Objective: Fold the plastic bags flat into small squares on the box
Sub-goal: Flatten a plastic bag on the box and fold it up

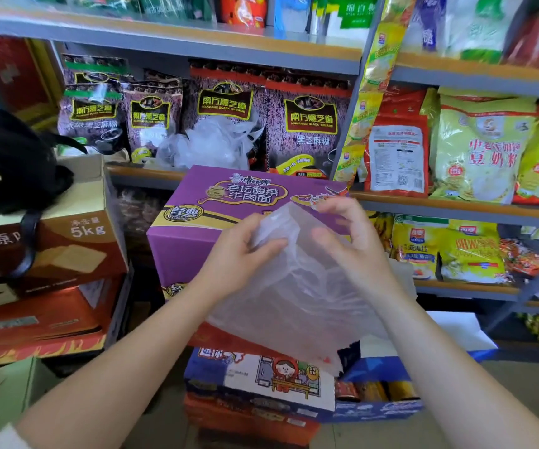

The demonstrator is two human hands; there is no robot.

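"5kg" on brown carton [77, 251]

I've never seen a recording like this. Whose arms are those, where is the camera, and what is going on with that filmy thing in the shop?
There is no machine here: the arms belong to a person, and the single picture comes from a wide-angle camera worn on their head, looking forward and down. That is why the shelves seem to bend.

The left hand and right hand both pinch the top edge of a clear plastic bag, which hangs in the air, not yet folded. Behind it stands the purple box, the surface meant for folding. More crumpled clear bags lie on the shelf just beyond the box, in front of dark sesame packets. A black bag sits on a brown carton to the left.
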